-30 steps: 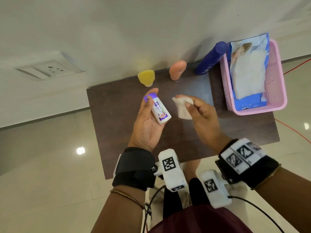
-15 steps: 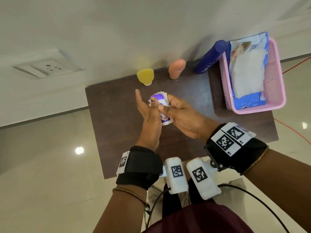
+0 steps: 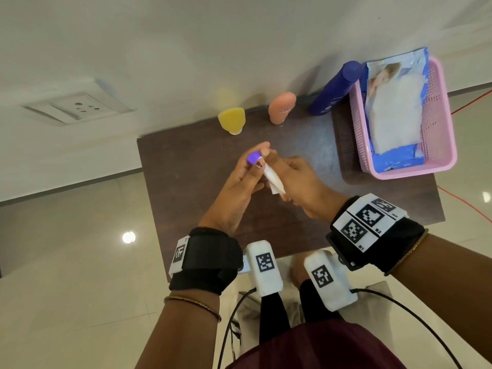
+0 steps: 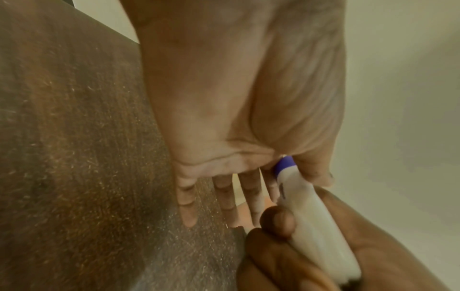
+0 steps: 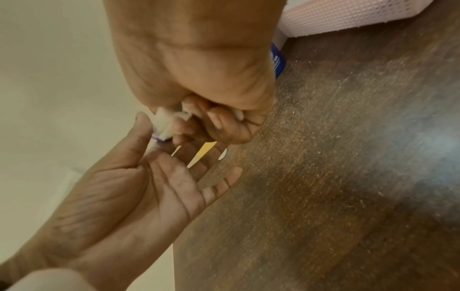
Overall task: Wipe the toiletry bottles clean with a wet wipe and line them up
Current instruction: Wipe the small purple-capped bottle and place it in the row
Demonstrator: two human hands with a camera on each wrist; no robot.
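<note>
A small white bottle with a purple cap (image 3: 253, 157) is held above the dark table (image 3: 181, 187). My left hand (image 3: 241, 182) pinches its cap end between thumb and forefinger, the other fingers straight. My right hand (image 3: 300, 182) grips a white wet wipe (image 3: 275, 183) wrapped around the bottle's body. In the left wrist view the bottle (image 4: 292, 182) runs from the pinch into the wipe (image 4: 321, 236). In the right wrist view the wipe (image 5: 164, 122) bunches under my curled fingers. A yellow bottle (image 3: 231, 119), a peach bottle (image 3: 282, 107) and a tall blue bottle (image 3: 335, 89) stand along the back edge.
A pink basket (image 3: 442, 155) at the table's right back holds a blue pack of wipes (image 3: 394, 107). A wall with a socket plate (image 3: 77, 107) is right behind the table. Tiled floor lies to the left, and cables hang by my lap.
A second ago the hands were apart, bottle in the left, wipe in the right. The right hand has closed the wipe around the bottle and slid along its body.
</note>
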